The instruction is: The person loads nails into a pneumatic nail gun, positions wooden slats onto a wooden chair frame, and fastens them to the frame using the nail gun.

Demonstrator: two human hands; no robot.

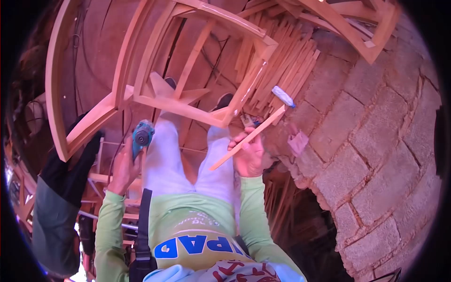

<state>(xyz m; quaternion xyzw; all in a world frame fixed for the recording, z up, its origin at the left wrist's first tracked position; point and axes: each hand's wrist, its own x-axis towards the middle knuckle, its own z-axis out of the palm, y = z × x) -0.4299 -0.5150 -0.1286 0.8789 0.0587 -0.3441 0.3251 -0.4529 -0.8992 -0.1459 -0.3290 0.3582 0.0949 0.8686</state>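
My left hand (124, 167) is closed around the handle of a teal handheld power tool (142, 134) with a dark round part facing up. My right hand (249, 152) grips a thin wooden strip (263, 126), fingers wrapped round it. The strip slants from my lap up to the right. At its upper end is a white cylinder with a blue end (283, 96); I cannot tell whether they touch. Beyond my knees stands a wooden frame (152, 58) with curved rails and crosspieces, apart from both hands.
A pile of wooden strips (293, 63) lies beyond my right hand. A block wall (371, 136) fills the right side. More wooden framing (371, 51) is at the upper right. At the left, beside a curved wooden frame (54, 94), another person (56, 211) is partly visible.
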